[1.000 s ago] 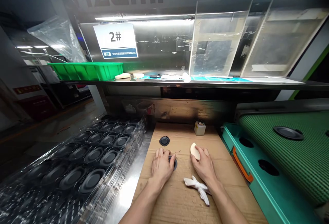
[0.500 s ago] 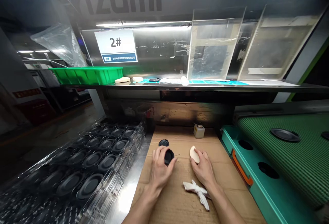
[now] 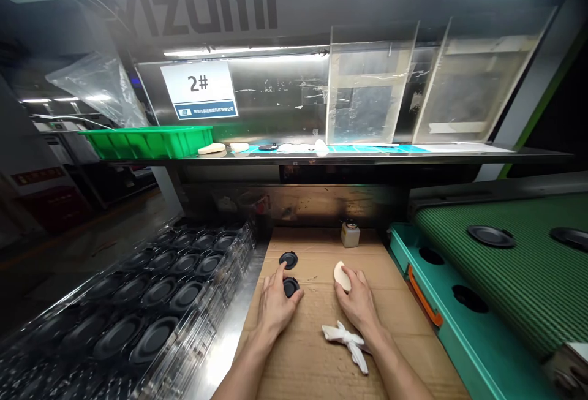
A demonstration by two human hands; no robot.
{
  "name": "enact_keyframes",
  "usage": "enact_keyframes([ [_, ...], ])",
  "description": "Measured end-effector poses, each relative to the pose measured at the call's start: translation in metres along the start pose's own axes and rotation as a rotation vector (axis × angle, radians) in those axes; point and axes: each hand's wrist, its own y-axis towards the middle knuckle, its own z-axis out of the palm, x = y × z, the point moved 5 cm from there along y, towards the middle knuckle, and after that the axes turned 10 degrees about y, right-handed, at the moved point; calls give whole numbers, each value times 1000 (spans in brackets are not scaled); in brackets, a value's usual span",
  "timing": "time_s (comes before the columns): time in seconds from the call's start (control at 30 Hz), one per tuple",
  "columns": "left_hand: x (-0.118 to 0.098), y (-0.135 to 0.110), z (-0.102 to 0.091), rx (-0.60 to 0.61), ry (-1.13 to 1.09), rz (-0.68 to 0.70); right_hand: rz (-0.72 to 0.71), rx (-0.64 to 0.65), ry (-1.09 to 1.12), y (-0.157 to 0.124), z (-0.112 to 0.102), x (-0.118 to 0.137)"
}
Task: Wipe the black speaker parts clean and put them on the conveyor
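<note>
My left hand grips a small round black part between thumb and fingers, just above the brown cardboard sheet. A second round black part lies flat on the cardboard a little beyond it. My right hand is closed round a cream oval pad that rests on the cardboard. A crumpled white cloth lies beside my right wrist.
A small bottle stands at the cardboard's far edge. Clear trays holding several black round parts fill the left. A teal frame and a green ribbed belt carrying black discs run on the right. A green bin sits on the shelf.
My left hand lifted the black part off the cardboard, turned it on edge, and now holds it lower and flatter. My right hand has stayed on the pad.
</note>
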Motion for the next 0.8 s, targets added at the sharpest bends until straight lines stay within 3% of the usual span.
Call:
enact_keyframes([
  [0.2,-6,50,0,-92,166,-35,28,-18,19,0,0,1],
  [0.37,-1,89,15,51,319,-80,43,-23,45,0,0,2],
  [0.57,2,100,24,95,410,-52,83,-40,27,1,0,5],
  [0.8,11,127,28,306,532,37,94,-84,-17,3,-9,14],
])
